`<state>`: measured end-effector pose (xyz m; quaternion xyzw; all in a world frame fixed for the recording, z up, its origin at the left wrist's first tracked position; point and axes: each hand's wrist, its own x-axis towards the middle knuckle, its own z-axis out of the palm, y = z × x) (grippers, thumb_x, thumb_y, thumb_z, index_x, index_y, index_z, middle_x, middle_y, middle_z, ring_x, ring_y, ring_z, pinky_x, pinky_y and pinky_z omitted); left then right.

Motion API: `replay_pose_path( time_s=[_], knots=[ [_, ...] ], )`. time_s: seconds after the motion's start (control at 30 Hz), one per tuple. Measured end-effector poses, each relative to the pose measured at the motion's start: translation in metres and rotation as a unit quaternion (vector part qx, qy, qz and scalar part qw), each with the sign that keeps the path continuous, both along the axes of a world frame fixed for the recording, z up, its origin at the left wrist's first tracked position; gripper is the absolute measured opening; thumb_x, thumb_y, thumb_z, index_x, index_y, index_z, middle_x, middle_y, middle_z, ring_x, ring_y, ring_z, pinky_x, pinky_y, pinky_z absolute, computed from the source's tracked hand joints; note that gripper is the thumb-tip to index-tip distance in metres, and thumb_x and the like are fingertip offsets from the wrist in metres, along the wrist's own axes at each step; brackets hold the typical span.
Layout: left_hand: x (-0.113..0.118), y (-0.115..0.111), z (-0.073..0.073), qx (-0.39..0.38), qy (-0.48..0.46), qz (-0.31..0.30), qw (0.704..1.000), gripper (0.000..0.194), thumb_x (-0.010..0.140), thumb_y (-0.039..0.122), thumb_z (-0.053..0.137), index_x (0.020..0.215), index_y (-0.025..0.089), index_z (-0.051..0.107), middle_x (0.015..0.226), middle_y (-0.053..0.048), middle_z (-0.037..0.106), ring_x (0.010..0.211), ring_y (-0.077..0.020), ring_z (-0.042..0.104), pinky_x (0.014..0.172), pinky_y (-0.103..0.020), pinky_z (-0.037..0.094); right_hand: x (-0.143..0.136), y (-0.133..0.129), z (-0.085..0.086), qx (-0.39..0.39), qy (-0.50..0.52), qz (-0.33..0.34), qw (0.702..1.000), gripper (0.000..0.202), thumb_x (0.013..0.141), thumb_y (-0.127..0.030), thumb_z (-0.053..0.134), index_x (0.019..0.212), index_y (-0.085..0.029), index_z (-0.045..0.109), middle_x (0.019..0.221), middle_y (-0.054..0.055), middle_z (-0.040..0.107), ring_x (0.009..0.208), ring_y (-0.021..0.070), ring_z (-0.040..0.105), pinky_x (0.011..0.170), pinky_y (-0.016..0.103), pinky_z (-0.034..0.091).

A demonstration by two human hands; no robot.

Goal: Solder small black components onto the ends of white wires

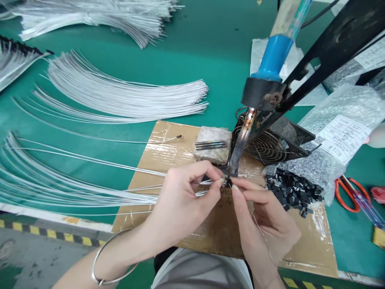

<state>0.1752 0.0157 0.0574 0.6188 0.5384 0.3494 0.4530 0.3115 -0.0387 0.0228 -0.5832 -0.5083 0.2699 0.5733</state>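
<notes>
My left hand (188, 200) is closed in a pinch, thumb and forefinger together at the end of a white wire (206, 182), just under the soldering iron tip (233, 164). Close by its fingertips is a tiny dark piece (229, 182), partly hidden. Opposite it, my right hand (266, 222) pinches a thin strand of solder wire (259, 227) that trails down across the palm. The soldering iron (272, 58), with a blue collar, is clamped tip-down on a black metal arm (327, 48). Several more white wires (135, 197) pass beneath my left hand.
Brown cardboard (168, 140) covers the work spot on a green table. A pad (212, 154) with metal rods and a coiled iron holder (264, 140) stand behind my hands. Black connectors (290, 192) lie right, near orange-handled scissors (350, 194). Wire bundles (129, 94) lie left.
</notes>
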Motion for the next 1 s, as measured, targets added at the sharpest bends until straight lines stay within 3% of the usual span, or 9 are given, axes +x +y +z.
replay_pose_path(
  time_s=[0.13, 0.3, 0.43, 0.47, 0.53, 0.6, 0.7, 0.8, 1.0],
  knots=[
    [-0.009, -0.011, 0.003, 0.102, 0.115, -0.029, 0.988, 0.015, 0.088, 0.011, 0.057, 0.080, 0.020, 0.065, 0.081, 0.001, 0.078, 0.067, -0.0124, 0.070, 0.057, -0.023, 0.050, 0.004, 0.002, 0.004, -0.007, 0.046, -0.068, 0.997, 0.011, 0.088, -0.018, 0.074, 0.080, -0.020, 0.067, 0.095, 0.004, 0.080, 0.089, 0.0190, 0.077, 0.079, 0.032, 0.062],
    [-0.039, -0.027, 0.021, 0.333, 0.321, -0.052, 0.885, 0.015, 0.092, 0.006, 0.058, 0.090, 0.020, 0.059, 0.092, 0.000, 0.081, 0.067, -0.0119, 0.071, 0.056, -0.028, 0.044, 0.034, 0.005, 0.000, 0.037, 0.074, -0.191, 0.978, 0.012, 0.093, -0.028, 0.069, 0.086, -0.019, 0.065, 0.065, -0.004, 0.064, 0.058, 0.0133, 0.064, 0.060, 0.029, 0.055],
    [-0.063, -0.013, 0.017, 0.406, 0.375, 0.081, 0.830, 0.007, 0.091, 0.015, 0.064, 0.089, 0.021, 0.065, 0.097, -0.002, 0.082, 0.068, -0.0147, 0.070, 0.054, -0.031, 0.041, 0.055, 0.002, -0.010, 0.072, 0.104, -0.208, 0.970, 0.031, 0.097, -0.036, 0.059, 0.080, -0.015, 0.072, 0.072, 0.003, 0.068, 0.062, 0.0173, 0.065, 0.058, 0.034, 0.053],
    [-0.067, -0.005, 0.011, 0.394, 0.363, 0.119, 0.836, 0.006, 0.090, 0.016, 0.065, 0.089, 0.022, 0.067, 0.097, 0.000, 0.082, 0.065, -0.0144, 0.069, 0.054, -0.031, 0.042, 0.057, 0.001, -0.011, 0.071, 0.112, -0.211, 0.968, 0.032, 0.097, -0.039, 0.059, 0.082, -0.014, 0.074, 0.075, 0.004, 0.070, 0.063, 0.0181, 0.067, 0.059, 0.035, 0.053],
    [-0.073, 0.014, -0.006, 0.304, 0.322, 0.149, 0.884, 0.007, 0.093, 0.019, 0.064, 0.088, 0.023, 0.069, 0.097, 0.001, 0.081, 0.062, -0.0138, 0.067, 0.064, -0.032, 0.051, 0.059, -0.001, -0.013, 0.054, 0.122, -0.211, 0.968, 0.033, 0.096, -0.042, 0.060, 0.085, -0.015, 0.075, 0.079, 0.005, 0.072, 0.066, 0.0181, 0.068, 0.062, 0.035, 0.053],
    [-0.076, 0.029, -0.022, 0.254, 0.291, 0.147, 0.911, 0.009, 0.092, 0.024, 0.066, 0.086, 0.022, 0.073, 0.093, -0.001, 0.081, 0.077, -0.0185, 0.074, 0.073, -0.032, 0.056, 0.059, -0.003, -0.014, 0.044, 0.117, -0.205, 0.971, 0.031, 0.096, -0.040, 0.061, 0.084, -0.015, 0.076, 0.079, 0.004, 0.073, 0.067, 0.0178, 0.068, 0.065, 0.035, 0.053],
    [-0.078, 0.034, -0.035, 0.250, 0.310, 0.127, 0.909, 0.011, 0.089, 0.027, 0.071, 0.094, 0.020, 0.078, 0.113, -0.007, 0.078, 0.105, -0.0264, 0.074, 0.092, -0.039, 0.056, 0.059, -0.005, -0.015, 0.047, 0.109, -0.200, 0.973, 0.031, 0.096, -0.039, 0.060, 0.082, -0.016, 0.076, 0.078, 0.004, 0.073, 0.067, 0.0186, 0.069, 0.067, 0.037, 0.054],
    [-0.075, 0.021, -0.033, 0.273, 0.320, 0.111, 0.901, 0.011, 0.091, 0.024, 0.068, 0.095, 0.018, 0.077, 0.111, -0.009, 0.076, 0.104, -0.0255, 0.073, 0.093, -0.038, 0.055, 0.062, -0.006, -0.018, 0.036, 0.112, -0.206, 0.972, 0.033, 0.094, -0.043, 0.061, 0.081, -0.016, 0.075, 0.077, 0.005, 0.072, 0.066, 0.0206, 0.068, 0.066, 0.039, 0.054],
    [-0.082, -0.017, -0.023, 0.235, 0.221, -0.033, 0.946, 0.007, 0.090, 0.013, 0.069, 0.091, 0.019, 0.071, 0.097, -0.003, 0.070, 0.089, -0.0167, 0.069, 0.078, -0.029, 0.053, 0.074, -0.009, -0.030, 0.021, 0.128, -0.193, 0.973, 0.046, 0.094, -0.057, 0.052, 0.083, -0.018, 0.073, 0.076, 0.005, 0.069, 0.063, 0.0222, 0.066, 0.063, 0.041, 0.055]
  ],
)
